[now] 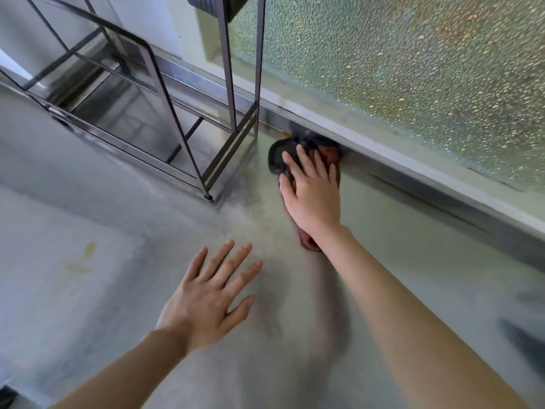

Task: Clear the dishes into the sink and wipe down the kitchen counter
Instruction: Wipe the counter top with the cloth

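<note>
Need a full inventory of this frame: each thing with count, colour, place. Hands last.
counter: 1, pale grey, fills the lower frame
cloth: 1, dark red-brown, on the counter against the window frame, under the right hand
stain: 1, yellowish, on the counter at left
rack: 1, dark metal wire, stands on the counter at upper left, beside the cloth
window pane: 1, greenish frosted glass, upper right
window frame: 1, grey, along the counter's back edge
black object: 1, top edge, cropped, unidentifiable
dark blur: 1, right edge, unidentifiable
left hand: 1, fingers spread, low over the counter, holds nothing
right hand: 1, flat on the cloth
</note>
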Demonstrator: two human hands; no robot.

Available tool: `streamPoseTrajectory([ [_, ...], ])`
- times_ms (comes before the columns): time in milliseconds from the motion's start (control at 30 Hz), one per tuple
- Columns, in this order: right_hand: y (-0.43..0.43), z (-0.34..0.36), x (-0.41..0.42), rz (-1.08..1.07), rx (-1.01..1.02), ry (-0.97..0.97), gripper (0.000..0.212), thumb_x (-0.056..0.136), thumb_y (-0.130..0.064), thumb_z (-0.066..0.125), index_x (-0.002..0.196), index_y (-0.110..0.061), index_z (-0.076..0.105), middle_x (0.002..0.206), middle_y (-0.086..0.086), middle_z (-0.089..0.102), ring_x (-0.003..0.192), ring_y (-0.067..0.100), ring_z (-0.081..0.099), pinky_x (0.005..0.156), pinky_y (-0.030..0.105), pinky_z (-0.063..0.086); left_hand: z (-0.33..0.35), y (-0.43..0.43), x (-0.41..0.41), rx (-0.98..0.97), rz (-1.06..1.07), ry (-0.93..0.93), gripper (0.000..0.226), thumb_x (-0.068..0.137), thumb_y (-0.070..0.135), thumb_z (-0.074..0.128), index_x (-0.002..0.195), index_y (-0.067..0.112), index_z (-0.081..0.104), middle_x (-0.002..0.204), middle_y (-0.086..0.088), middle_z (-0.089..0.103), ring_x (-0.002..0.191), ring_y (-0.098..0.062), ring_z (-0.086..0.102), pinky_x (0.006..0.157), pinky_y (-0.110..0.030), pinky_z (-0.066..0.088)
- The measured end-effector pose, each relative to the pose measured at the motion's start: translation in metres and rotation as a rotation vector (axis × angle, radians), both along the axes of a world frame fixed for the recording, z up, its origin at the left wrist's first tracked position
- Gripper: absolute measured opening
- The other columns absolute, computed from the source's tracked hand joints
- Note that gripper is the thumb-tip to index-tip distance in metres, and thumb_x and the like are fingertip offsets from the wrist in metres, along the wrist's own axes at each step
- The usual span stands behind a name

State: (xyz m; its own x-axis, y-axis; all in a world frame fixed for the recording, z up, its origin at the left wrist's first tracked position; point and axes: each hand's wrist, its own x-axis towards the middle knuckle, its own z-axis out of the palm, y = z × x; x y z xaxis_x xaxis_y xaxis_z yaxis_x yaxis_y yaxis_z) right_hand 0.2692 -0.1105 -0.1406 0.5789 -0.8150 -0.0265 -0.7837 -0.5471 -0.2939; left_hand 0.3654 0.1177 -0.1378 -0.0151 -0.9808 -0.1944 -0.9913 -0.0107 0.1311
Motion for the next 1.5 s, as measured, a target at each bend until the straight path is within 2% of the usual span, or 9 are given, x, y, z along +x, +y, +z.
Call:
streamPoseTrajectory([
  [167,0.020,0.003,-0.003,0.482,0.003,0.024,0.047,0.095,-0.044,0.028,0.141,-0.037,0.035,0.154,-0.010,0.025,0.144,0.020,0.016,0.115,0.044,0.010,-0.002,0.002,0.001,-0.020,0.001,0.016,0.053,0.095,0.050,0.020,0.143,0.029,0.029,0.150,-0.002,0.029,0.139,-0.026,0.021,0.110,-0.048,0.017],
  [333,-0.017,0.006,0.011,0.284,-0.005,0.066,0.047,0.098,-0.041,0.029,0.144,-0.034,0.031,0.156,-0.008,0.017,0.145,0.019,0.010,0.116,0.042,0.009,-0.003,0.002,0.000,-0.033,0.006,0.016,0.053,0.095,0.050,0.021,0.142,0.029,0.031,0.150,-0.002,0.031,0.138,-0.026,0.024,0.109,-0.049,0.020],
  [467,-0.018,0.005,0.020,0.322,-0.083,0.100,0.047,0.098,-0.041,0.029,0.144,-0.032,0.032,0.156,-0.006,0.020,0.144,0.022,0.012,0.113,0.042,0.014,-0.003,0.002,-0.001,-0.045,-0.001,0.003,0.053,0.095,0.050,0.021,0.143,0.029,0.028,0.150,-0.002,0.031,0.138,-0.026,0.024,0.109,-0.049,0.020],
  [667,-0.017,0.002,0.029,0.088,-0.086,0.082,0.049,0.098,-0.041,0.025,0.145,-0.030,0.030,0.153,-0.011,0.026,0.141,0.015,0.020,0.112,0.036,0.018,0.000,0.002,-0.002,-0.058,0.006,-0.013,0.053,0.095,0.050,0.017,0.141,0.028,0.031,0.147,-0.003,0.034,0.137,-0.025,0.025,0.110,-0.045,0.015],
  [833,-0.003,-0.001,-0.024,-0.132,-0.130,0.010,0.046,0.096,-0.041,0.033,0.139,-0.028,0.042,0.148,-0.010,0.039,0.136,0.017,0.031,0.109,0.038,0.022,0.005,0.002,-0.003,-0.031,0.032,0.010,0.053,0.095,0.050,0.016,0.140,0.028,0.033,0.148,-0.003,0.034,0.137,-0.024,0.024,0.110,-0.043,0.012],
  [1033,0.002,0.001,-0.101,-0.291,-0.078,0.096,0.047,0.096,-0.045,0.028,0.142,-0.035,0.034,0.152,-0.013,0.029,0.140,0.018,0.022,0.113,0.042,0.016,0.019,-0.043,-0.044,-0.091,0.043,0.116,0.046,0.088,0.039,0.037,0.128,0.022,0.051,0.141,-0.004,0.046,0.129,-0.025,0.041,0.106,-0.042,0.020],
  [1133,0.005,0.000,-0.126,-0.352,-0.081,0.098,0.048,0.096,-0.045,0.029,0.142,-0.035,0.034,0.152,-0.011,0.029,0.141,0.021,0.021,0.112,0.045,0.015,0.018,-0.082,-0.077,-0.084,0.079,0.126,0.049,0.091,0.042,0.031,0.135,0.024,0.043,0.147,-0.001,0.037,0.135,-0.024,0.034,0.111,-0.042,0.019],
  [1267,0.005,-0.001,-0.163,-0.405,-0.166,0.063,0.051,0.091,-0.045,0.027,0.136,-0.030,0.046,0.146,-0.004,0.042,0.134,0.028,0.034,0.107,0.051,0.027,0.001,-0.099,-0.098,-0.072,0.106,0.096,0.056,0.092,0.046,0.020,0.144,0.028,0.024,0.155,0.000,0.019,0.143,-0.022,0.015,0.113,-0.042,0.008],
  [1500,0.004,0.002,-0.197,-0.529,-0.155,0.066,0.049,0.091,-0.044,0.031,0.133,-0.029,0.049,0.141,0.001,0.046,0.130,0.033,0.037,0.101,0.051,0.032,-0.006,-0.098,-0.100,-0.109,0.109,0.065,0.054,0.091,0.045,0.023,0.143,0.028,0.028,0.153,-0.001,0.023,0.142,-0.021,0.017,0.112,-0.040,0.007],
])
